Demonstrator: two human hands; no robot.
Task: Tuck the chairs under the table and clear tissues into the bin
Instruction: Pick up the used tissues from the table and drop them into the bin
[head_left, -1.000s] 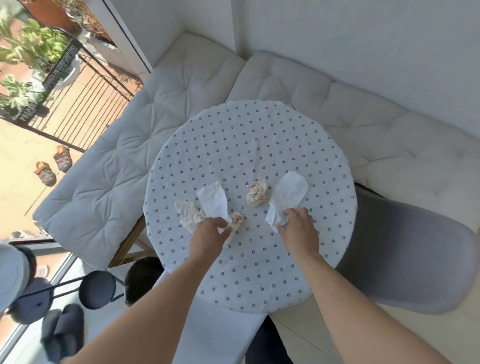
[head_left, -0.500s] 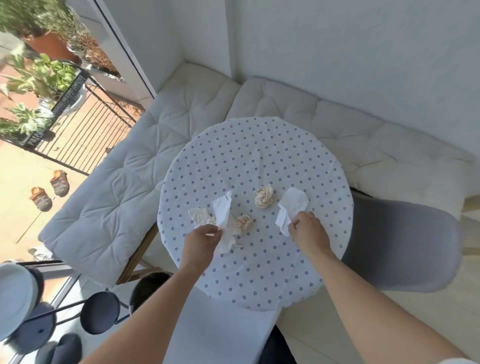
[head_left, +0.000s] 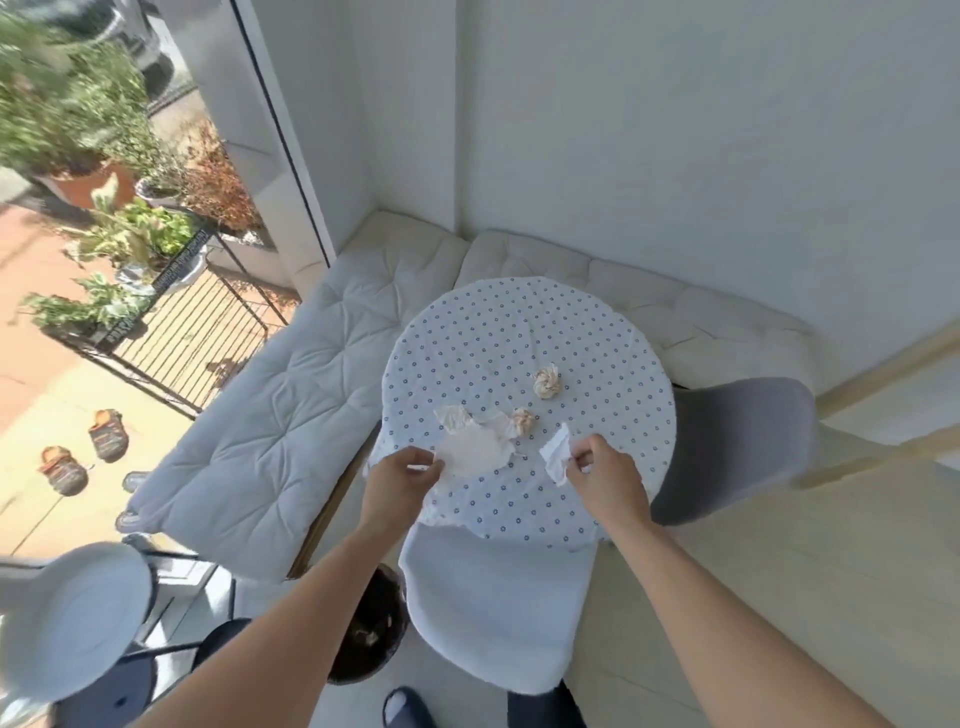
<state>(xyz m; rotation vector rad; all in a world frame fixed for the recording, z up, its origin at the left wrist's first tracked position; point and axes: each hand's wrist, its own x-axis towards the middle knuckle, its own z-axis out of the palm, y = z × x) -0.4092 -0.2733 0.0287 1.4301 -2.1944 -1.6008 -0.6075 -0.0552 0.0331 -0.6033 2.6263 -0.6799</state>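
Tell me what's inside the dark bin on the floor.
The bin holds a few pale scraps, likely tissues, near its bottom. The left forearm covers its left side, so the rest is hidden.

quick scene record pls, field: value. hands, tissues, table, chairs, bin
left hand: pinching a flat white tissue at the near-left table edge
right hand: pinching a smaller white tissue
loose on table: two crumpled balls, one crumpled sheet
table cover: round, white with blue dots
white chair: near side, seat partly under table
grey chair: right side, against table edge
bin: dark, on floor left of white chair, scraps inside
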